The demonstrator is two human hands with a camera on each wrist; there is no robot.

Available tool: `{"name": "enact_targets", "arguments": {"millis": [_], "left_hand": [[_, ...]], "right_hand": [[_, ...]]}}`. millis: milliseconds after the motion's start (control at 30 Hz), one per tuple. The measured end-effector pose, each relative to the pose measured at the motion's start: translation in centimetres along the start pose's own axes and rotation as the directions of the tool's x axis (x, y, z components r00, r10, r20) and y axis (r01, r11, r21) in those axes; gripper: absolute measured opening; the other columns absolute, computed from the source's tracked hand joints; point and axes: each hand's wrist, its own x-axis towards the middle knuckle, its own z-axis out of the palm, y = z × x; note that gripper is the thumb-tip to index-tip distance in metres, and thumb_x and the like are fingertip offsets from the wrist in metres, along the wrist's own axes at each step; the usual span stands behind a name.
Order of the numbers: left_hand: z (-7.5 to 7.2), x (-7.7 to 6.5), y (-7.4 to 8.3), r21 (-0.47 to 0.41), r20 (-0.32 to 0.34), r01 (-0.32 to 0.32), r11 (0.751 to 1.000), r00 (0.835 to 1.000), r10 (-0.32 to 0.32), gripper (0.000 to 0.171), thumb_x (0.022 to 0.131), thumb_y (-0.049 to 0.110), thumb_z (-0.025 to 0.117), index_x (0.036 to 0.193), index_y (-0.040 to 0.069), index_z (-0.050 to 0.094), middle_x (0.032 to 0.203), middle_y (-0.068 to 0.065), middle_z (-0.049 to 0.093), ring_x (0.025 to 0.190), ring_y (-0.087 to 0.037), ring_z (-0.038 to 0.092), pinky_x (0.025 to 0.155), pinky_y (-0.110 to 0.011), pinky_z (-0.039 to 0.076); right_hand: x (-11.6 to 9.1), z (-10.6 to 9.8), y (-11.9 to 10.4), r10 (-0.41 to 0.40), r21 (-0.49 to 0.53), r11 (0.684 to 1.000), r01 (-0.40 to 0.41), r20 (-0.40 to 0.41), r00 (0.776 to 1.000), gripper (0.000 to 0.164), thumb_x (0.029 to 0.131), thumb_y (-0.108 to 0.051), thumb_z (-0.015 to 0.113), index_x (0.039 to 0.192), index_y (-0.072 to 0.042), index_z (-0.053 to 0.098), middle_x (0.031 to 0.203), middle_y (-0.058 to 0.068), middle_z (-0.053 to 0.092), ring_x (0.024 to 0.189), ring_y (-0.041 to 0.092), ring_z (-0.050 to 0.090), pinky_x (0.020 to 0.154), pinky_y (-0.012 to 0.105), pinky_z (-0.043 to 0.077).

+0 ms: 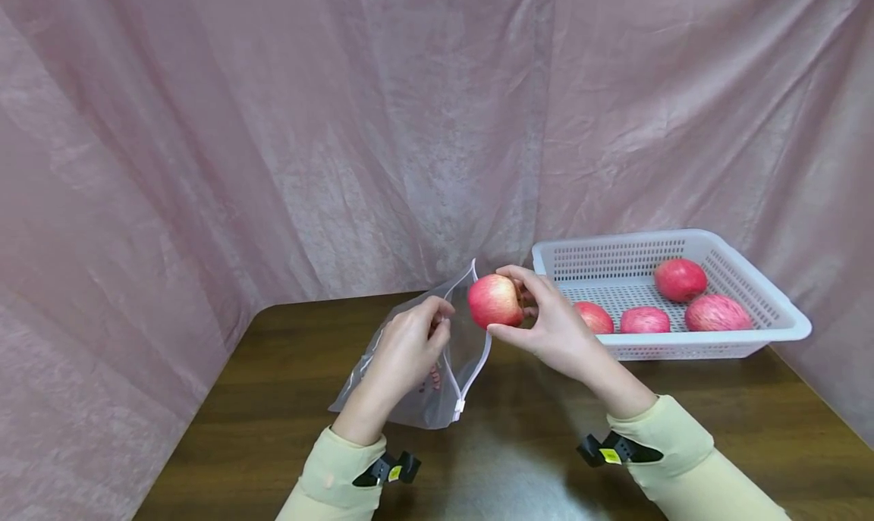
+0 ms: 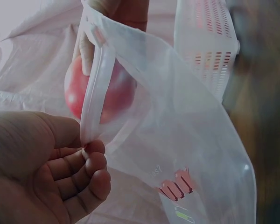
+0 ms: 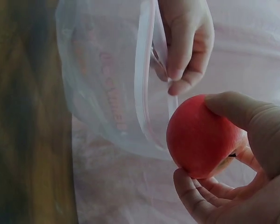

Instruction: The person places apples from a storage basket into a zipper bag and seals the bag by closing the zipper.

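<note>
My left hand (image 1: pixel 412 344) pinches the edge of a clear zip bag (image 2: pixel 200 154) between thumb and forefinger, and the bag's mouth gapes toward the right. Printed pink figures and letters show on the bag's side. A red apple (image 3: pixel 203 137) sits in the grip of my right hand (image 1: pixel 553 324), thumb on one side and fingers on the other. The apple is right at the bag's mouth, beside the white zip strip (image 2: pixel 95 93). In the left wrist view the apple shows partly through the bag. The white slider (image 1: pixel 459 409) is at the lower end of the zip.
A white plastic basket (image 1: pixel 683 344) with slotted walls stands at the right of the brown wooden table (image 1: pixel 273 400). Several apples lie in it, one red apple (image 1: pixel 680 280) near its back. A pink curtain (image 1: pixel 410 127) hangs behind the table.
</note>
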Motion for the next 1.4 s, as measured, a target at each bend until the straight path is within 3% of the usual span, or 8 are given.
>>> {"name": "enact_targets", "arguments": {"millis": [467, 1000, 1167, 1400], "left_hand": [[0.1, 0.0, 0.2, -0.025, -0.005, 0.000, 1.000, 1.000, 0.000, 0.015, 0.103, 0.008, 0.072, 0.117, 0.010, 0.075, 0.088, 0.003, 0.068, 0.069, -0.014, 0.057, 0.063, -0.031, 0.051], [0.1, 0.0, 0.0, -0.058, -0.033, -0.013, 0.998, 0.999, 0.011, 0.018, 0.102, 0.005, 0.073, 0.119, 0.009, 0.074, 0.088, 0.001, 0.067, 0.068, -0.015, 0.056, 0.062, -0.031, 0.052], [0.1, 0.0, 0.0, -0.065, -0.044, -0.022, 0.998, 0.999, 0.019, 0.017, 0.102, 0.005, 0.072, 0.119, 0.009, 0.072, 0.088, 0.001, 0.068, 0.067, -0.015, 0.056, 0.061, -0.032, 0.052], [0.4, 0.1, 0.3, -0.068, -0.066, -0.045, 0.997, 0.997, 0.040, 0.016, 0.102, 0.004, 0.070, 0.117, 0.008, 0.072, 0.087, 0.003, 0.069, 0.067, -0.014, 0.056, 0.063, -0.032, 0.050]], "right_hand": [[-0.4, 1.5, 0.0, -0.055, -0.056, 0.997, 0.056, 0.026, 0.998, 0.073, 0.083, -0.010, 0.098, 0.147, -0.015, 0.064, 0.128, 0.010, 0.063, 0.115, 0.025, 0.059, 0.092, 0.034, 0.061], [-0.5, 1.4, -0.1, -0.005, 0.023, 1.000, 0.003, 0.097, 0.995, 0.071, 0.084, -0.011, 0.097, 0.146, -0.014, 0.063, 0.127, 0.014, 0.062, 0.108, 0.029, 0.070, 0.093, 0.045, 0.063], [-0.5, 1.5, 0.1, -0.016, -0.039, 0.999, 0.020, 0.088, 0.996, 0.071, 0.084, -0.012, 0.097, 0.146, -0.013, 0.063, 0.128, 0.012, 0.063, 0.108, 0.026, 0.066, 0.091, 0.043, 0.063], [-0.7, 1.4, 0.3, -0.046, -0.205, 0.977, 0.059, 0.069, 0.997, 0.072, 0.083, -0.021, 0.097, 0.148, -0.017, 0.066, 0.133, 0.010, 0.065, 0.114, 0.026, 0.061, 0.090, 0.048, 0.058]]}}
